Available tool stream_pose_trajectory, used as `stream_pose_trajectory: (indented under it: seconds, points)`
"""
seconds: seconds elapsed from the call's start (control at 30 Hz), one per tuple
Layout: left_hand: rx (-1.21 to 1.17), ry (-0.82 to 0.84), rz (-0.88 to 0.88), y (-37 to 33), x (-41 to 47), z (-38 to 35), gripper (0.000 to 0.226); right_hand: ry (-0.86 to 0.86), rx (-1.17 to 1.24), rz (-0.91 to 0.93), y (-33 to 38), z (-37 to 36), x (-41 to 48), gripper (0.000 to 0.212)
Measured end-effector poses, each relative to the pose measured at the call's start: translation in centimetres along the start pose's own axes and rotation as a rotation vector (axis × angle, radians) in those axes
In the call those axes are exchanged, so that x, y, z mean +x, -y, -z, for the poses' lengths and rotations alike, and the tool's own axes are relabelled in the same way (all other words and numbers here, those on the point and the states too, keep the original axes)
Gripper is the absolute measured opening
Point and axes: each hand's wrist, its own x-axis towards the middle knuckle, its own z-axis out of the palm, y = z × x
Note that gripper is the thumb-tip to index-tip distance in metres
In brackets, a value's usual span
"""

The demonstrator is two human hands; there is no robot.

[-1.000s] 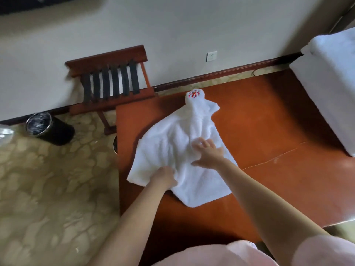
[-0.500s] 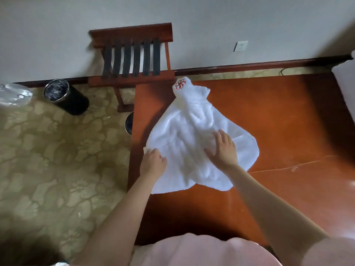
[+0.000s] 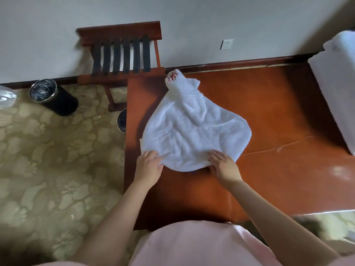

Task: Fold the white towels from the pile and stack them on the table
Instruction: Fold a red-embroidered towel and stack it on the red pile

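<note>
Towel (image 3: 194,129) lies spread and rumpled on the table (image 3: 278,112) near its left edge, a red emblem (image 3: 172,76) at the towel's far tip. Left hand (image 3: 148,166) rests on the towel's near-left corner — fingers loosely apart, pressing rather than pinching. Right hand (image 3: 223,165) lies flat on the near-right hem, fingers spread. More white towels (image 3: 334,89) are piled at the table's right end.

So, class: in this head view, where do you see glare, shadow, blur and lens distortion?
Head view: glare on the glossy reddish-brown wooden table at right; shadow left of the rumpled white terry towel; blur along the bottom edge and the white stack; wide-angle bending tilts the wall and dark wooden slatted rack.
</note>
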Motion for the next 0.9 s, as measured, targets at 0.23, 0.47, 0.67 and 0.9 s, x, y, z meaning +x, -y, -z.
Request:
stream_pose_trajectory:
  seconds: [0.23,0.47,0.67,0.9]
  points:
    - [-0.175,-0.064,0.096,-1.5,4.2,5.4,0.021,-0.112,0.215,-0.137,0.5,6.7,3.8,0.026]
    - [0.290,-0.339,0.151,-3.3,10.9,9.6,0.028,-0.364,-0.245,-0.139,2.4,11.4,11.6,0.027]
    - [0.278,0.112,-0.043,-3.5,11.0,4.4,0.030,-0.146,-0.081,0.002,2.7,6.5,10.1,0.034]
    - [0.259,0.348,0.014,-2.7,9.0,0.9,0.084,0.246,-0.262,-0.053,0.0,1.3,5.0,0.096]
